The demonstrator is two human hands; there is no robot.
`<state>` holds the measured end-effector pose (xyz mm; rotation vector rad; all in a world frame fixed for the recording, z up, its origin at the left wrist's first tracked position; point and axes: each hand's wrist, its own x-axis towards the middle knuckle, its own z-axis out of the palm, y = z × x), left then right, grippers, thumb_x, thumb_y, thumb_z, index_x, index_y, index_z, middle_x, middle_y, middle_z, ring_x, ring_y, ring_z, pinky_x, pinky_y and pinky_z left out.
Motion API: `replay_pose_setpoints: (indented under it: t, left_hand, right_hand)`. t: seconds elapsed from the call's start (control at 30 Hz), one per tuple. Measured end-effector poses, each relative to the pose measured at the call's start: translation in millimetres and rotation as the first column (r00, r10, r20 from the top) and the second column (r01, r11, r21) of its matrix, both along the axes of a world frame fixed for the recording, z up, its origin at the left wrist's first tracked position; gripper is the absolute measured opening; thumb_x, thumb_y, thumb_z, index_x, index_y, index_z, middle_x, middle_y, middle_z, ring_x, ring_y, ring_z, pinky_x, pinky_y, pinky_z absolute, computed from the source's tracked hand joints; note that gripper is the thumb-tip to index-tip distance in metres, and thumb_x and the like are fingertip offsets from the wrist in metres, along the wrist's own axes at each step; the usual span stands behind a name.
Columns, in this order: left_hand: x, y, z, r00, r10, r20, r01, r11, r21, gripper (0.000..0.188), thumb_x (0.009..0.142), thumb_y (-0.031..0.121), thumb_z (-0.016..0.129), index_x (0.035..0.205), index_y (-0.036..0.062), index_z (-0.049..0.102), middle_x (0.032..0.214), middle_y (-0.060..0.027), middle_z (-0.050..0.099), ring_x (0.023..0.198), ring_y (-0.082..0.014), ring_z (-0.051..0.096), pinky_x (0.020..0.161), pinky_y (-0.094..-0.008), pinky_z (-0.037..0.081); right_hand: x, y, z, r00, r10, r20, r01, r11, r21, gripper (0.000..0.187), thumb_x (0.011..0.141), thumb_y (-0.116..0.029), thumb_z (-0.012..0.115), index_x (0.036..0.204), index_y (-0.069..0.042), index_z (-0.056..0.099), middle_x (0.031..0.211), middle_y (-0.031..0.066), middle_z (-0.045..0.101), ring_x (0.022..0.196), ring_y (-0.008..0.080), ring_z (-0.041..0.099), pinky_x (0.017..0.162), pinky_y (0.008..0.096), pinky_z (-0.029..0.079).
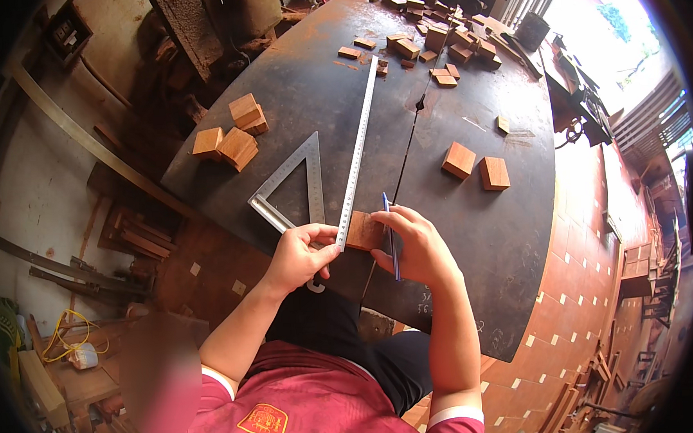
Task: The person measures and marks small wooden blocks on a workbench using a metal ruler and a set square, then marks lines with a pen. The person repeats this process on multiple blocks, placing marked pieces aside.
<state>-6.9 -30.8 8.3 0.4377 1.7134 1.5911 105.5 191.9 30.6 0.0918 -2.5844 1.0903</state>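
Observation:
My left hand [307, 257] pinches the near end of a long white ruler [358, 148], which stretches away across the dark table. Against the ruler's right side lies a reddish-brown wood block [364, 230]. My right hand [415, 244] curls round the block's right side, with a blue pen [393, 244] held between thumb and fingers. The pen's far end points away from me, past the block. Left of the ruler, a metal triangle square [315, 175] lies flat, its near corner close to my left hand.
The dark table [293, 102] carries a group of wood blocks [237, 148] on the left and two blocks [495, 173] on the right. Many small offcuts [431, 39] are scattered at its far end. A narrow slot [409, 146] runs along the tabletop.

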Motion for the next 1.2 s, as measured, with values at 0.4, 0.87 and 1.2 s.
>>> replay_pose_setpoints:
  t: [0.4, 0.87, 1.2]
  left_hand:
    - [1, -6, 1, 1.0, -0.024, 0.005, 0.024, 1.0, -0.019, 0.028, 0.093, 0.005, 0.073, 0.119, -0.0066, 0.069, 0.091, -0.0064, 0.073, 0.057, -0.0045, 0.063, 0.05, -0.0203, 0.05]
    - [4, -9, -2, 1.0, -0.006, -0.027, 0.006, 1.0, -0.021, 0.028, 0.094, 0.004, 0.072, 0.12, -0.0062, 0.069, 0.092, -0.0047, 0.072, 0.059, -0.0021, 0.061, 0.051, -0.0193, 0.051]
    - [7, -13, -12, 0.999, 0.039, -0.021, -0.038, 0.998, 0.044, 0.028, 0.094, 0.002, 0.071, 0.12, -0.006, 0.069, 0.09, -0.0039, 0.071, 0.062, -0.0033, 0.062, 0.052, -0.0203, 0.052]
  right_hand:
    - [0, 0, -1, 1.0, -0.014, 0.011, 0.014, 1.0, 0.015, 0.054, 0.068, -0.01, 0.085, 0.119, -0.006, 0.066, 0.105, 0.0155, 0.068, 0.095, 0.0374, 0.067, 0.083, 0.0423, 0.055]
    - [0, 1, 3, 1.0, 0.005, -0.001, -0.005, 1.0, -0.002, 0.053, 0.067, -0.007, 0.084, 0.117, -0.006, 0.066, 0.103, 0.0147, 0.068, 0.096, 0.0369, 0.066, 0.086, 0.0427, 0.055]
    - [-1, 1, 2, 0.999, 0.011, -0.039, -0.011, 1.0, 0.012, 0.053, 0.066, -0.006, 0.084, 0.116, -0.005, 0.066, 0.1, 0.0151, 0.067, 0.091, 0.0366, 0.066, 0.082, 0.0419, 0.056]
